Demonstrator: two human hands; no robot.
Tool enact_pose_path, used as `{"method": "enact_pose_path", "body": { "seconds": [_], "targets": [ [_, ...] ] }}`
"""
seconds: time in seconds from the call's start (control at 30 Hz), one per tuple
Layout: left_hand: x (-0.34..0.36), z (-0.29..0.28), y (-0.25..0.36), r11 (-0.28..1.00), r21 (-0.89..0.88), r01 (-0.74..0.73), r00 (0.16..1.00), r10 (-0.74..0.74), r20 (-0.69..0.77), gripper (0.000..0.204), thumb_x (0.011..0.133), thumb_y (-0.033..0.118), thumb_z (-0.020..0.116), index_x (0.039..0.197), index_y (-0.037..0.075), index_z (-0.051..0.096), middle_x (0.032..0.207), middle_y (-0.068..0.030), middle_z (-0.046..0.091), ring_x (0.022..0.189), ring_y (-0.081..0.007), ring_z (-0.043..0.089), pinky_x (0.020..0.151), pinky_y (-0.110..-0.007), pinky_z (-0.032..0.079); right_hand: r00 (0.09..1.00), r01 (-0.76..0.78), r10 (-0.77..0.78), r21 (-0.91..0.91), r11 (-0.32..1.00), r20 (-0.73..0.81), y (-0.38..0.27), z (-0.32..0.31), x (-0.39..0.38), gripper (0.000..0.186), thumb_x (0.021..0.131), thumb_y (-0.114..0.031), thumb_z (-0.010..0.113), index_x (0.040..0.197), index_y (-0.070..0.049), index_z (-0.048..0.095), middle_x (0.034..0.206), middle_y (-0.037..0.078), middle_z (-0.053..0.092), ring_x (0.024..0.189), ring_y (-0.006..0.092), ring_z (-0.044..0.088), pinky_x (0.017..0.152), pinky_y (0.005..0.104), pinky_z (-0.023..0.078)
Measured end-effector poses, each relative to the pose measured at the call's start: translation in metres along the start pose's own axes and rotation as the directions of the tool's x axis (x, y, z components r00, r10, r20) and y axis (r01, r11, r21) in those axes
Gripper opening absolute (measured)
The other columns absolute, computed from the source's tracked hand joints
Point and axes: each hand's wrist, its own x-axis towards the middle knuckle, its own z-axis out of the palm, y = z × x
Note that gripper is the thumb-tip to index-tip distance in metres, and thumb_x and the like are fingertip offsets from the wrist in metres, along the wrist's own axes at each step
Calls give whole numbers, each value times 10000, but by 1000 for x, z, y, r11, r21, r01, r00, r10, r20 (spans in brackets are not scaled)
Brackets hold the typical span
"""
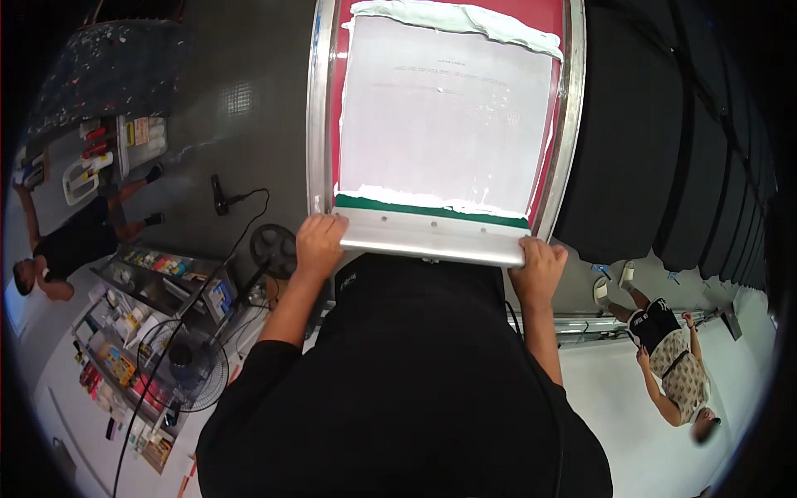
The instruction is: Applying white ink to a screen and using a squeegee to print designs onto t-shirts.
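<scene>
Both ends taken! Left grip (320, 243) is wrapped around one end of the squeegee (433, 238), right grip (540, 264) around the other, fingers curled over the metal handle, thumbs hard to make out. The squeegee lies across the near end of the printing screen (448, 124), close to the person's body. And here's the first danger: uneven pressure between those hands could tip the green blade (432, 214) and leave one side thick, the other thin. Those grips sit right out by the rails, too; a sideways drift might knock knuckles against the metal frame (319, 124).

Look just ahead of the blade: a ragged white line of ink (415, 201), patchy along its length. Too little there, I'd judge, could mean a starved pass; too much speed could smear it. At the far end sits a heavy ink ridge (465, 21), close to the frame, so overshooting might push it over the edge. Streaks run down the right margin, ready to dirty a sleeve or finger.

Farther right, dark fabric panels (623, 133) hang near the frame; any flicked white ink would show badly on them!
</scene>
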Motion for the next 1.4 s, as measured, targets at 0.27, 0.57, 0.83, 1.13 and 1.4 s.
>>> {"method": "enact_pose_path", "body": {
  "seconds": [0.27, 0.57, 0.83, 1.13, 1.4],
  "targets": [
    [-16, 16, 6, 996, 68, 57, 997, -54, -49, 177, 775, 17, 625, 932, 29, 707, 938, -115, 715, 933, -292, 697, 847, -426, 557, 952, 168, -175, -50, 985, -250, 11, 32, -23, 235, 733, -22, 676, 952, -107, 657, 970, 52, 693, 977, 207, 662, 875, 437, 406],
    [246, 41, -91, 987, 156, 44, 990, -22, -140, 198, 781, 70, 621, 955, 125, 701, 887, -125, 705, 852, -349, 687, 735, -472, 559, 946, 127, -175, -187, 974, -273, 73, 3, 235, 310, 674, -117, 776, 978, -87, 720, 944, 117, 717, 826, 317, 674, 872, 427, 434],
    [331, 6, -99, 939, 194, 283, 889, -333, 315, 425, 704, 324, 817, 1073, 119, 760, 1059, -192, 730, 929, -396, 711, 839, -455, 584, 989, 85, -107, -208, 974, -99, 53, -59, 299, 274, 762, -244, 715, 977, -83, 771, 899, 178, 740, 866, 367, 719, 881, 445, 487],
    [2, 1, -3, 1000, 8, 8, 998, -9, 56, 234, 699, 6, 656, 922, 55, 704, 860, -102, 685, 820, -287, 658, 768, -417, 524, 999, 42, -42, -6, 999, -7, 8, -11, 8, 275, 672, 20, 690, 925, -86, 693, 904, 62, 715, 891, 241, 659, 898, 444, 406],
    [-11, 10, 13, 999, 33, 43, 999, -41, -34, 166, 744, 25, 641, 900, 33, 696, 890, -109, 692, 893, -289, 684, 837, -422, 552, 949, 184, -199, -85, 979, -245, 18, 28, -23, 177, 759, -89, 708, 926, -116, 656, 920, 38, 705, 891, 226, 663, 854, 423, 407]
  ]
}}
